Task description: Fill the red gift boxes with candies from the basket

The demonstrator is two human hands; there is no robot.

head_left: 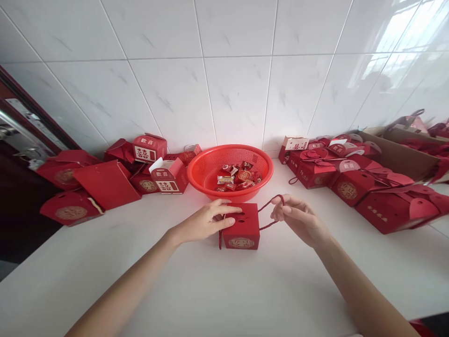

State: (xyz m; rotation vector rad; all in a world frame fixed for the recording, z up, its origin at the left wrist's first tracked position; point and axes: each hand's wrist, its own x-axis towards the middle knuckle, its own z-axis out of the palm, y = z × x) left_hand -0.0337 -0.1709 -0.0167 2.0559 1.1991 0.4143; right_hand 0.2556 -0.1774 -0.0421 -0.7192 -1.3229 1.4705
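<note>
A small red box (242,234) with a gold round emblem on its front stands upright on the white table (210,290). Its top has small holes. My left hand (206,222) lies on the box's left side, fingers over the top and thumb near the holes. From the right side of the box comes a dark red cord loop (269,225), its far end pinched in my right hand (298,217). More cord hangs down the box's left side. Just behind the box, an orange-red plastic basket (229,193) holds several wrapped sweets (242,175).
Several red boxes (73,206) are grouped at the left, by a dark door frame. More red boxes (382,206) cover the right side, beside a cardboard carton (403,154). A tiled wall (235,103) closes the back.
</note>
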